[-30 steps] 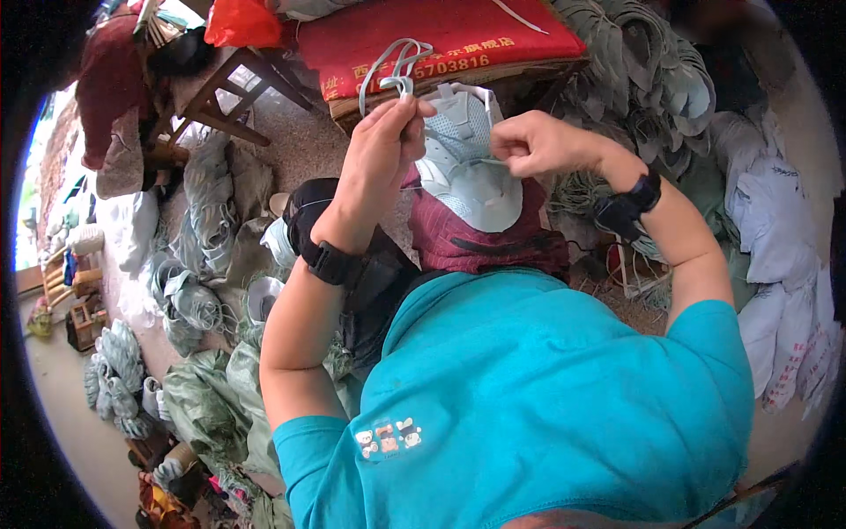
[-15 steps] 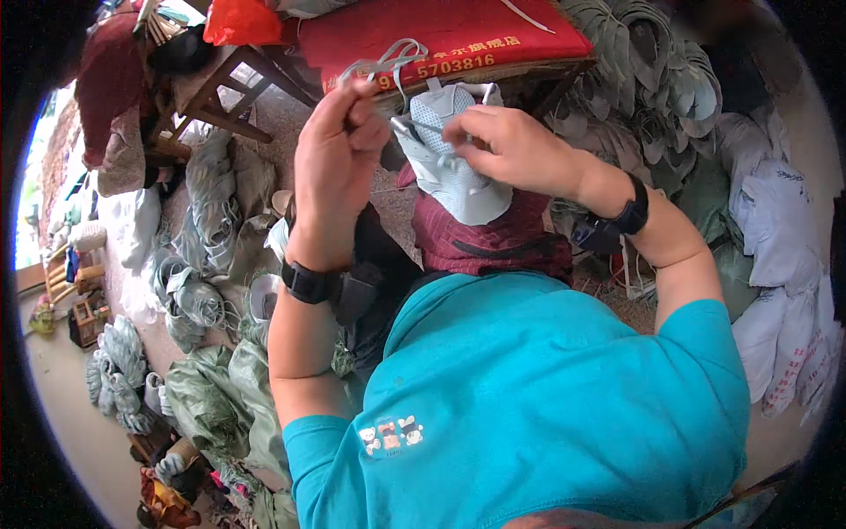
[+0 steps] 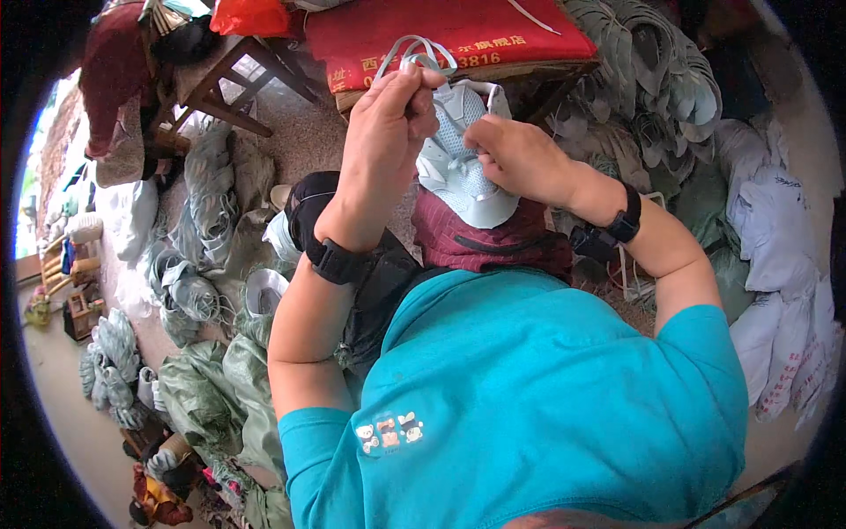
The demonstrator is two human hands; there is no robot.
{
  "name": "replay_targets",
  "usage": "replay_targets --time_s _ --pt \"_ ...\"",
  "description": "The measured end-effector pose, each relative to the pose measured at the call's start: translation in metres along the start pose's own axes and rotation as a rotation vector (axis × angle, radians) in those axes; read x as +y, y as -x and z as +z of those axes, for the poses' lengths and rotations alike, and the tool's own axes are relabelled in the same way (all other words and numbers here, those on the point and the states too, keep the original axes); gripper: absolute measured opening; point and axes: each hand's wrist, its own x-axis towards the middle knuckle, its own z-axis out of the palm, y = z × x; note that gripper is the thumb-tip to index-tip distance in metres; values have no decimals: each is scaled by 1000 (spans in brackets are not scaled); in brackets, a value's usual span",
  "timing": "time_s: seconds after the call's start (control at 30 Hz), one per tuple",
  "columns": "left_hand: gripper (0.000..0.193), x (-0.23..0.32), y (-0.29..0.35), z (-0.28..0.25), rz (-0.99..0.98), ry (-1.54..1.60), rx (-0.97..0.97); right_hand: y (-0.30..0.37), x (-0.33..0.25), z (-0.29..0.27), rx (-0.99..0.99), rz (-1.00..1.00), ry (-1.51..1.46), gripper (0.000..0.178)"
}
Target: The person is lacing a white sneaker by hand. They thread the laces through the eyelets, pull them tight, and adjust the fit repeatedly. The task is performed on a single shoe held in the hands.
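A white shoe upper (image 3: pixel 486 210) with a perforated mesh tongue rests above my maroon-covered lap, its toe end toward me. Over its left side, my left hand (image 3: pixel 392 115) is closed in a pinch on a pale shoelace (image 3: pixel 441 55), whose loops rise above the fingers. My right hand (image 3: pixel 527 160) is at the upper's right edge, fingers curled in. Whatever those fingers grip is hidden behind the hand. Some lacing crosses the front of the upper near the toe.
Ahead stands a low table with a red cover (image 3: pixel 388 35), a loose lace on it. Bundled grey shoe parts (image 3: pixel 661 70) hang at the right, above white sacks (image 3: pixel 780 229). A wooden stool (image 3: pixel 229 88), more bundles and green sacks (image 3: pixel 198 388) fill the left side.
My left hand has moved right, closer to the shoe upper, with the lace loops. My right hand has shifted slightly right and down, from over the tongue to the upper's edge.
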Motion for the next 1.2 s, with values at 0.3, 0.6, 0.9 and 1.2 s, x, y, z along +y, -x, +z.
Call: replay_targets --time_s 0.3,0.6,0.9,1.2 --pt "26 3 1 -18 7 -25 105 13 -2 -9 -15 -128 67 26" --pt "25 32 31 23 202 -498 54 15 -15 -21 85 -150 -98 25" --pt "27 41 35 50 142 -292 14 -9 -33 -17 128 -115 -608 11" --pt "13 105 50 -188 59 518 250 -11 98 -106 349 299 -1986 28"
